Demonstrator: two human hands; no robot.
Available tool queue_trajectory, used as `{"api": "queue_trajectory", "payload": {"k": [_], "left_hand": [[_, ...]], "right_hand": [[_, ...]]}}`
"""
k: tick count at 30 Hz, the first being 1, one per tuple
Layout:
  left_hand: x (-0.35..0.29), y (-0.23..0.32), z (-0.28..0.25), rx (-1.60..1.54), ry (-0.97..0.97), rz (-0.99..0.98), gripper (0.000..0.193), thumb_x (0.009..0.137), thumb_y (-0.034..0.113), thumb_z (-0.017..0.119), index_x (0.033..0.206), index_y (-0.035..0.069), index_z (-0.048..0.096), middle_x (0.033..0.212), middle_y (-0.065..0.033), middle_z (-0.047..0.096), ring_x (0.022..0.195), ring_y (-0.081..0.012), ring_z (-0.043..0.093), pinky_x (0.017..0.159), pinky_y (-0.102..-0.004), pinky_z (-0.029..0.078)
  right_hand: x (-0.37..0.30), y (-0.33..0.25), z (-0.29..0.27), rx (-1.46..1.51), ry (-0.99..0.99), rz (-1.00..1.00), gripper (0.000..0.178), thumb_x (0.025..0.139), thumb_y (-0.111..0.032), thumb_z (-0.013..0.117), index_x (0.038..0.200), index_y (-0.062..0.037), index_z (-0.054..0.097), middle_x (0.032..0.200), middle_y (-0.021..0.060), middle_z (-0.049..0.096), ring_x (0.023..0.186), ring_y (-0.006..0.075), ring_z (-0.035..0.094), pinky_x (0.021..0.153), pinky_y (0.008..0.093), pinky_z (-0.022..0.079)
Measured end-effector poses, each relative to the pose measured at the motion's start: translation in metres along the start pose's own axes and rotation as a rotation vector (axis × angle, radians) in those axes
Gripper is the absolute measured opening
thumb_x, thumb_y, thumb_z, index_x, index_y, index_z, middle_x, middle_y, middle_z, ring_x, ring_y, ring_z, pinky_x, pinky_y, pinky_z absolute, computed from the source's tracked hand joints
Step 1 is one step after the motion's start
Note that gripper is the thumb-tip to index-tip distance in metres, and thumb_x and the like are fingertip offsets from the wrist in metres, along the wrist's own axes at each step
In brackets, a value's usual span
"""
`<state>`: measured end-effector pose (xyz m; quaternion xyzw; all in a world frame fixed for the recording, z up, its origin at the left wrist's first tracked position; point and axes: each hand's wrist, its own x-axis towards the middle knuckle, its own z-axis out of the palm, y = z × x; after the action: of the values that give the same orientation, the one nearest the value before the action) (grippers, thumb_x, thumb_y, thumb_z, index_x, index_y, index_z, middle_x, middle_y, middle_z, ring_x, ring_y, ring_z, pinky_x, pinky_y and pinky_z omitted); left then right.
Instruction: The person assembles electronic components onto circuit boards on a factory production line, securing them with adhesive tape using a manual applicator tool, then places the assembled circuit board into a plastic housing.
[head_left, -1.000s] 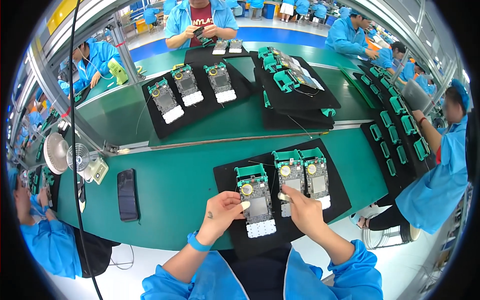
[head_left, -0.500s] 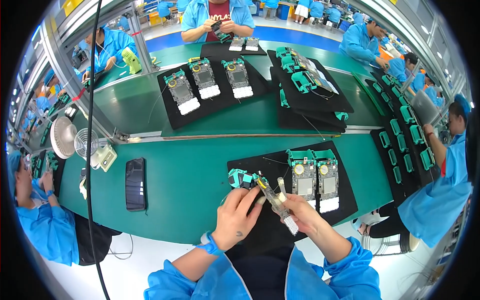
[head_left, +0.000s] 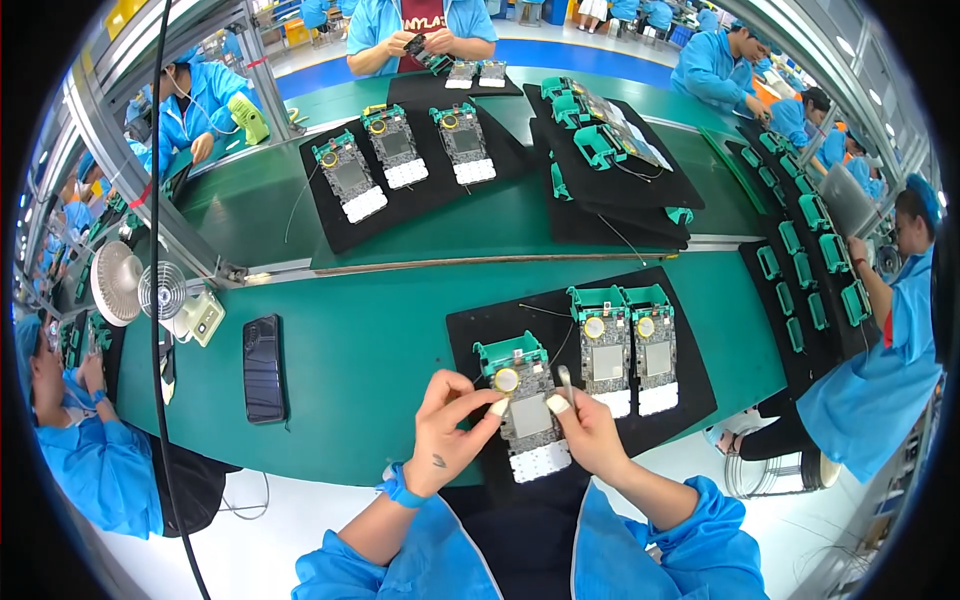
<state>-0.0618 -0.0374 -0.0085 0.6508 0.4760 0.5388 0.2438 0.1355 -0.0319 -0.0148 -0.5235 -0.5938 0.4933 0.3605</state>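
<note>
A circuit board point(head_left: 530, 416) with a green plastic frame at its far end, a round yellow-ringed disc and a white keypad-like near end lies face up between my hands, over the black mat point(head_left: 480, 322). My left hand point(head_left: 448, 428) pinches its left edge beside the disc, thumb and forefinger closed. At the right edge, my right hand point(head_left: 594, 436) presses its thumb on the board. A slim pale tool point(head_left: 566, 378) sticks up from the right fingers; its kind cannot be made out. Finger covers sit on both thumbs. Two similar boards point(head_left: 605, 362) lie to the right.
A dark phone point(head_left: 264, 368) lies left, near a small fan point(head_left: 178, 292). Beyond the ledge are a mat with three boards point(head_left: 394, 148) and stacked mats with green-framed parts point(head_left: 600, 148). A black cable point(head_left: 160, 300) hangs at left. Co-workers sit around the benches.
The circuit board has turned from edge-on to face up and come down toward the mat. My left hand has shifted to its left edge. The whole view has moved slightly.
</note>
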Motion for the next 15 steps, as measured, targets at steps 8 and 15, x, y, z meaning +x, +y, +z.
{"api": "queue_trajectory", "payload": {"k": [8, 15], "left_hand": [[0.012, 0.006, 0.002, 0.184, -0.150, 0.083, 0.015, 0.073, -0.001, 0.072, 0.087, 0.005, 0.070, 0.087, -0.0063, 0.048, 0.081, -0.0225, 0.047, 0.067, -0.0315, 0.043], [0.016, 0.007, -0.004, 0.158, -0.275, 0.049, 0.024, 0.069, -0.006, 0.069, 0.091, 0.004, 0.069, 0.091, -0.0067, 0.048, 0.084, -0.0234, 0.047, 0.072, -0.0322, 0.044]], "right_hand": [[0.006, -0.017, -0.011, -0.408, 0.073, -0.436, 0.026, 0.082, -0.005, 0.065, 0.107, -0.0043, 0.061, 0.094, 0.0068, 0.054, 0.062, 0.0177, 0.058, 0.051, 0.0286, 0.047], [0.028, -0.015, -0.010, -0.756, -0.005, -0.966, 0.029, 0.072, -0.007, 0.070, 0.101, -0.0071, 0.064, 0.091, 0.0001, 0.054, 0.055, 0.0136, 0.058, 0.043, 0.0274, 0.045]]}}
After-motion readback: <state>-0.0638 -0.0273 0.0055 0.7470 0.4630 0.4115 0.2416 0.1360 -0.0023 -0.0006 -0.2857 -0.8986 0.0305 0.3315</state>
